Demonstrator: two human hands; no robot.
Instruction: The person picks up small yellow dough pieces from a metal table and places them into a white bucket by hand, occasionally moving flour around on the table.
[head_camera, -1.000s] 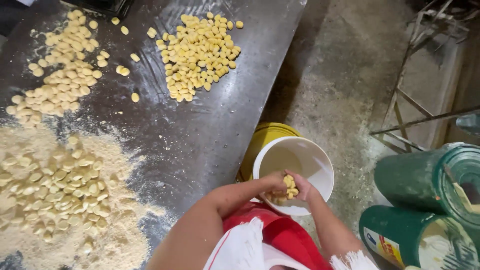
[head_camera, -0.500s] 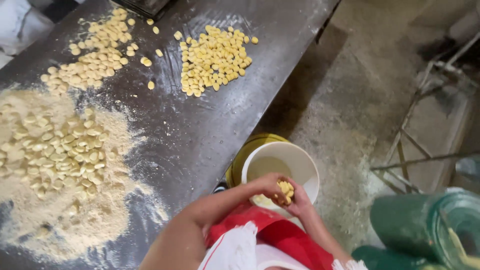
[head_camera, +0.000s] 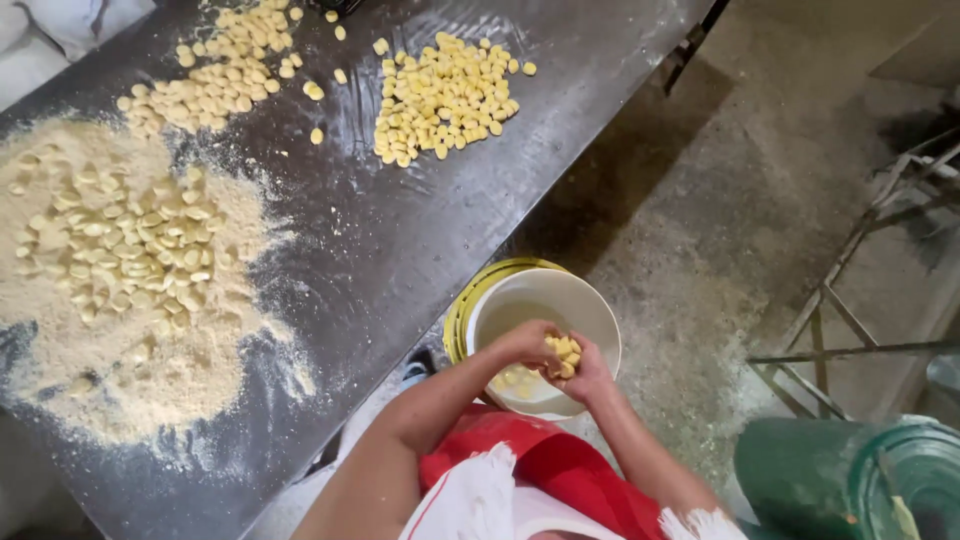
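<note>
My left hand (head_camera: 522, 346) and my right hand (head_camera: 584, 372) are cupped together over a white bucket (head_camera: 590, 303) on the floor, holding a clump of small yellow dough pieces (head_camera: 562, 353) between them. More yellow pieces lie in the bottom of the bucket. The bucket stands beside the edge of a dark metal table (head_camera: 400, 250).
On the table lie two loose heaps of yellow dough pieces (head_camera: 445, 95), (head_camera: 215, 75) and a wide spread of pale flour (head_camera: 150, 370) with several pieces on it. A yellow-rimmed container (head_camera: 462, 300) sits behind the bucket. Green drums (head_camera: 850, 480) and a metal frame (head_camera: 850, 320) stand at the right.
The view has tilted and shifted, so the table sits more to the left. Both hands stay together over the bucket with the dough pieces in them.
</note>
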